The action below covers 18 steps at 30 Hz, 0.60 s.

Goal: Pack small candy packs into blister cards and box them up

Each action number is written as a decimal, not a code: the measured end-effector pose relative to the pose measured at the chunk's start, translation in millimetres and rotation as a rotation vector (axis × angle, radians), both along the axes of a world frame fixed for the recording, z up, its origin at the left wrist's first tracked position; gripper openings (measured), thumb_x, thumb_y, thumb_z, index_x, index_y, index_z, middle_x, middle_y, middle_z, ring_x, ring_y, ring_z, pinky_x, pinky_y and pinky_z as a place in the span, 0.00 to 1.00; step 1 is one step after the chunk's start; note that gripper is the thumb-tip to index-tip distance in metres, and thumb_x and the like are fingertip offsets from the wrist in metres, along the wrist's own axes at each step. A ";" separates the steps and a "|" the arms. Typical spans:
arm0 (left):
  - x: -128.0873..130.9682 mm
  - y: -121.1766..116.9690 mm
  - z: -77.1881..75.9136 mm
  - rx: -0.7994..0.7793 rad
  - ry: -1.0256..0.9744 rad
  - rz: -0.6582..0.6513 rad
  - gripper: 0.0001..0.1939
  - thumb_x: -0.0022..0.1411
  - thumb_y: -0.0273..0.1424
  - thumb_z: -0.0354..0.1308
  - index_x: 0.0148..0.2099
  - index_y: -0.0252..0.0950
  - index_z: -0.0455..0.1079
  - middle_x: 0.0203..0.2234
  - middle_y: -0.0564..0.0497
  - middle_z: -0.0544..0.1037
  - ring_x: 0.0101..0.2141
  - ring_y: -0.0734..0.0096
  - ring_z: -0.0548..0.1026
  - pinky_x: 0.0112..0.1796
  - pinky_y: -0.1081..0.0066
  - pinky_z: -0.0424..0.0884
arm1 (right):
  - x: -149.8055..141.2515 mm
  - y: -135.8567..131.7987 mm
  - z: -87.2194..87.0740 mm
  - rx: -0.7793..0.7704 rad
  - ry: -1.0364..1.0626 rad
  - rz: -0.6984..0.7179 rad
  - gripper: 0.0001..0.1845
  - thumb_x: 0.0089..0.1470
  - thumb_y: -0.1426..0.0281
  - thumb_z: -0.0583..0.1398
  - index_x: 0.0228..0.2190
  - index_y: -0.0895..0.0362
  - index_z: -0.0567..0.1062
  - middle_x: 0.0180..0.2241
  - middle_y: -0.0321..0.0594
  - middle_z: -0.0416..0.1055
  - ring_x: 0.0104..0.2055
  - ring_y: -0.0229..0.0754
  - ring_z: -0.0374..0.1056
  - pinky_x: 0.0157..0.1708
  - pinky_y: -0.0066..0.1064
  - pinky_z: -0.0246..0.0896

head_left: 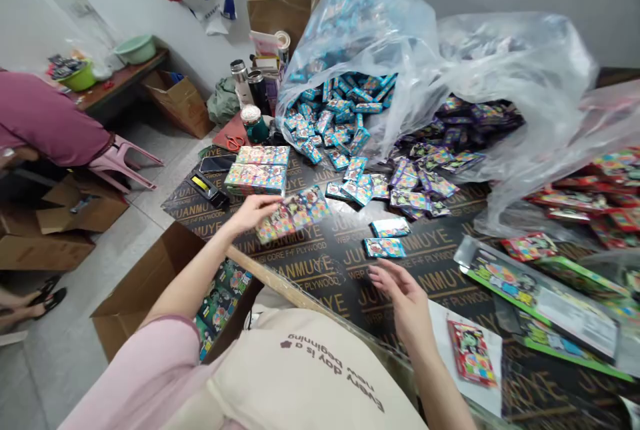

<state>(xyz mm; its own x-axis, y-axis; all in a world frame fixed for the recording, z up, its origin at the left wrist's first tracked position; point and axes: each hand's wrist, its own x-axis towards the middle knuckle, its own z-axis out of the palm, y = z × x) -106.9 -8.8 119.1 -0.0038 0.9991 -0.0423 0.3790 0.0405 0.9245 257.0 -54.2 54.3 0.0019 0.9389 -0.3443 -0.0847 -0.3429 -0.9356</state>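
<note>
My left hand [253, 212] grips the edge of a fanned row of small colourful packs [295, 213] lying on the dark plywood table [345, 270]. My right hand [405, 300] hovers over the table with fingers spread and nothing in it, just below two loose blue packs [385, 238]. A neat stack of packs [257, 173] sits beyond my left hand. A red pack [470, 352] lies on a white sheet to the right of my right hand.
Big clear plastic bags spill blue packs [340, 117] and purple packs [440, 157] across the table. Red packs [600, 197] and green display cards [545, 297] lie at right. An open cardboard box [150, 290] stands below the table's left edge. A seated person in a maroon top [45, 117] is at far left.
</note>
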 end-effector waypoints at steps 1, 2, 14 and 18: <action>-17.4 3.8 8.0 0.040 0.078 0.006 0.18 0.52 0.38 0.62 0.45 0.35 0.77 0.39 0.45 0.81 0.38 0.61 0.78 0.43 0.63 0.72 | 3.5 -0.4 -1.7 -0.010 -0.015 -0.002 0.21 0.41 0.57 0.68 0.38 0.52 0.77 0.36 0.42 0.77 0.36 0.45 0.73 0.37 0.37 0.70; -32.5 7.2 14.7 0.048 0.139 -0.027 0.18 0.52 0.38 0.63 0.44 0.35 0.77 0.37 0.45 0.81 0.36 0.62 0.78 0.41 0.65 0.73 | 5.3 -1.2 -2.8 -0.018 -0.023 -0.004 0.21 0.40 0.57 0.68 0.37 0.52 0.77 0.36 0.42 0.77 0.35 0.44 0.73 0.36 0.36 0.69; -106.4 74.9 77.2 0.017 0.383 -0.133 0.26 0.52 0.45 0.61 0.47 0.32 0.75 0.40 0.47 0.80 0.38 0.64 0.74 0.43 0.69 0.68 | -6.8 -2.1 -7.0 -0.049 -0.031 0.080 0.26 0.37 0.52 0.68 0.35 0.58 0.77 0.33 0.45 0.78 0.33 0.43 0.73 0.35 0.33 0.69; -131.3 148.1 81.4 -0.025 0.341 -0.024 0.29 0.43 0.46 0.67 0.43 0.29 0.77 0.31 0.47 0.80 0.33 0.65 0.74 0.39 0.67 0.69 | -14.8 -3.8 -11.6 -0.008 -0.052 0.116 0.27 0.39 0.50 0.66 0.36 0.57 0.77 0.33 0.45 0.78 0.33 0.44 0.73 0.35 0.34 0.69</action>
<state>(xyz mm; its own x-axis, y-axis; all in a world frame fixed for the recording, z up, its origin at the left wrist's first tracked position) -238.2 139.3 200.5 0.0017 0.9977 -0.0673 0.6671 0.0490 0.7433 242.1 -57.9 42.7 -0.0888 0.9309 -0.3543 0.0042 -0.3554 -0.9347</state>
